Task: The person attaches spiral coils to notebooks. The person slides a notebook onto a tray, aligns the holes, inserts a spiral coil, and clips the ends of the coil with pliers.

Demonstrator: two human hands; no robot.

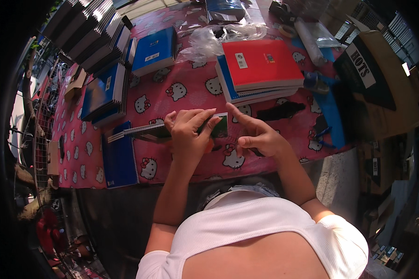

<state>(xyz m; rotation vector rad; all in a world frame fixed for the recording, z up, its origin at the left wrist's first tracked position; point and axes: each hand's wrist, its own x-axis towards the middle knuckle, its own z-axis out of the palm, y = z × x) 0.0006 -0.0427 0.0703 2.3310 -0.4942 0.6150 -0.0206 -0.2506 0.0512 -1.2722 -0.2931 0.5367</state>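
Over the near part of the table, my left hand (pixel 192 129) is closed on the upper edge of a few thin spiral notebooks (pixel 149 132), which stand edge-up with a dark green cover partly showing. To their right is my right hand (pixel 261 137), off the notebooks, its index finger stretched out and thumb apart; the other fingers curl under and are partly hidden. A blue spiral notebook (pixel 119 160) lies flat left of my left hand. Beyond my right hand sits a stack of notebooks with a red one (pixel 264 65) on top and blue ones beneath.
Tall notebook stacks (pixel 91 42) rise at the far left, with blue notebook piles (pixel 154 49) nearby. Clear plastic wrap (pixel 205 39) lies at the back. An open cardboard box (pixel 381 83) stands on the right, near blue pens (pixel 325 135). A pink cat-print cloth (pixel 191 74) covers the table.
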